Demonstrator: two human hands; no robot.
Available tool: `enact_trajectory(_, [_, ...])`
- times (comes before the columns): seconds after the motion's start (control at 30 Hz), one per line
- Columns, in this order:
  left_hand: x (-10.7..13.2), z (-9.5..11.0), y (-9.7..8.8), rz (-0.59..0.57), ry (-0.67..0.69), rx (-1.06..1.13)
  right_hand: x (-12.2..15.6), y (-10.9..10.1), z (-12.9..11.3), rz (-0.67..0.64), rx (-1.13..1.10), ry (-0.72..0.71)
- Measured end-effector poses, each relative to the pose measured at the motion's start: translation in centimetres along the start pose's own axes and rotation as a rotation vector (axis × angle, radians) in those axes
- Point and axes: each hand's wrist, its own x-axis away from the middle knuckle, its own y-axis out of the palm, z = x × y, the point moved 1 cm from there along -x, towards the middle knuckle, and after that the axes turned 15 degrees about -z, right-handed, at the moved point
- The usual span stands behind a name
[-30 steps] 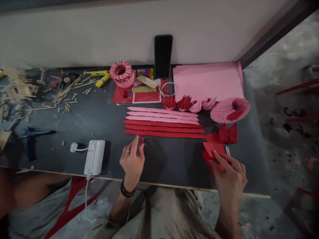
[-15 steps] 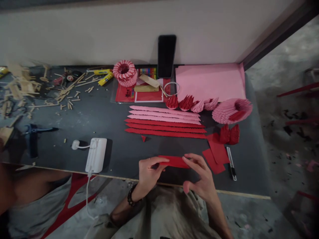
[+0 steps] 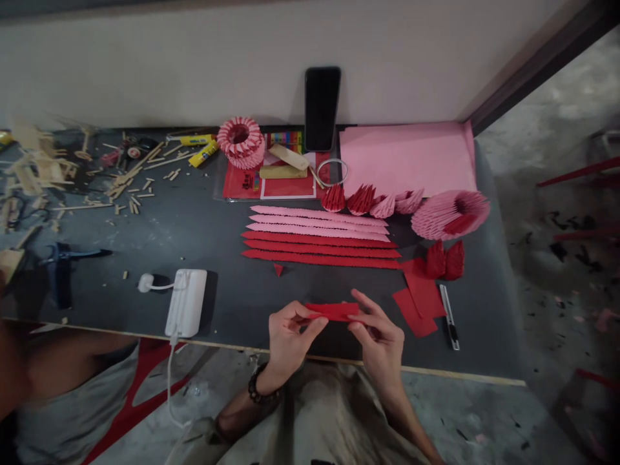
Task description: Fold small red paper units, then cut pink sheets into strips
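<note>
A folded strip of red paper (image 3: 334, 311) is held between both hands, just above the table's front edge. My left hand (image 3: 292, 336) pinches its left end between thumb and fingers. At the right end, the thumb and fingers of my right hand (image 3: 380, 336) grip the strip, with the index finger raised. Beyond the hands lie rows of red folded paper strips (image 3: 320, 252) and pink folded paper strips (image 3: 320, 223). A small red paper triangle (image 3: 278, 269) rests below them. Red paper rectangles (image 3: 420, 303) lie to the right of my right hand.
A box cutter (image 3: 449, 318) lies at the right. Folded-paper pieces (image 3: 450, 215), pink sheets (image 3: 407, 158) and a phone (image 3: 322, 108) stand or lie along the back. A white power bank (image 3: 186, 302), glue gun (image 3: 62, 271) and wood sticks (image 3: 130, 174) occupy the left; someone's leg (image 3: 72, 368) is beside me.
My right thumb has come up to the strip and my right hand has closed on its end. My left thumb has moved onto the paper's front. The strip now looks narrower and tilted.
</note>
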Motion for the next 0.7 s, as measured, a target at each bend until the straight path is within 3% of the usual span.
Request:
enact_trajectory(0.13, [0.2,-1.0,0.6,0.089,0.015,0.0,0.4,1.3,1.0,0.081,-0.229,0.123])
enact_trajectory(0.37, [0.2,-1.9,0.9,0.135,-0.058,0.098,0.5,2.4,0.5,0.269,-0.227,0.134])
enact_trajectory(0.57, [0.0,-1.2,0.6,-0.03,-0.159,0.224,0.7,2.1,-0.4,0.299,-0.135,0.129])
enact_trajectory(0.7, [-0.3,-1.2,0.5,-0.131,-0.177,0.18,0.9,2.0,-0.7,0.258,-0.062,0.138])
